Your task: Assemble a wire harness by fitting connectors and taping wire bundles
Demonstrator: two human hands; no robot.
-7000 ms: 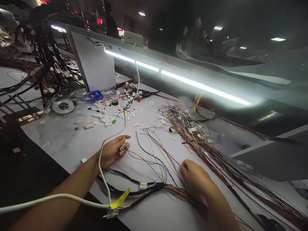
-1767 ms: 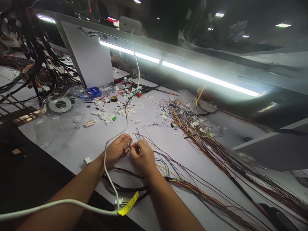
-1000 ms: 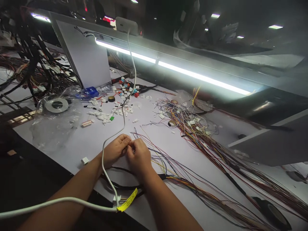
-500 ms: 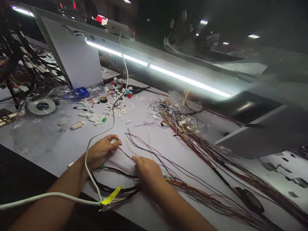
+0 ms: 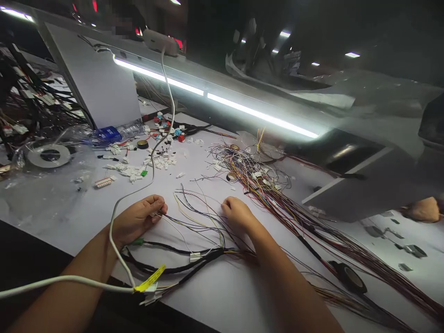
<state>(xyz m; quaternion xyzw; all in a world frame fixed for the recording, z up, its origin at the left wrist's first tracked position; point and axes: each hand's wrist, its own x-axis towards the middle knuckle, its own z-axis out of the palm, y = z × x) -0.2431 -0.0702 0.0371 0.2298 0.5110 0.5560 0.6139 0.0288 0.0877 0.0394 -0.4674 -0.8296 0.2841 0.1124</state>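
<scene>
My left hand (image 5: 144, 216) is closed on a wire connector at the front left; its white housing is mostly hidden by my fingers. Thin dark wires (image 5: 180, 223) and a white wire run from it to the right. My right hand (image 5: 238, 213) is curled beside the loose wire ends, its fingertips pressed together; whatever they hold is hidden. Below lies a black-taped harness (image 5: 166, 247) with a green connector (image 5: 138, 242), a white connector (image 5: 195, 257) and, at the front, another white connector (image 5: 151, 296) next to a yellow label (image 5: 151, 279).
A white cable (image 5: 114, 217) hangs across my left forearm. Behind are loose white connectors (image 5: 130, 172), a tape roll (image 5: 48, 156) on plastic film and a tangled wire bundle (image 5: 256, 173). Black tape (image 5: 350, 277) lies right; another person's hand (image 5: 423, 210) shows at the far right.
My right hand has moved away from my left, up and to the right across the wires. My left hand stays closed on the connector. Another person's hand has appeared at the right.
</scene>
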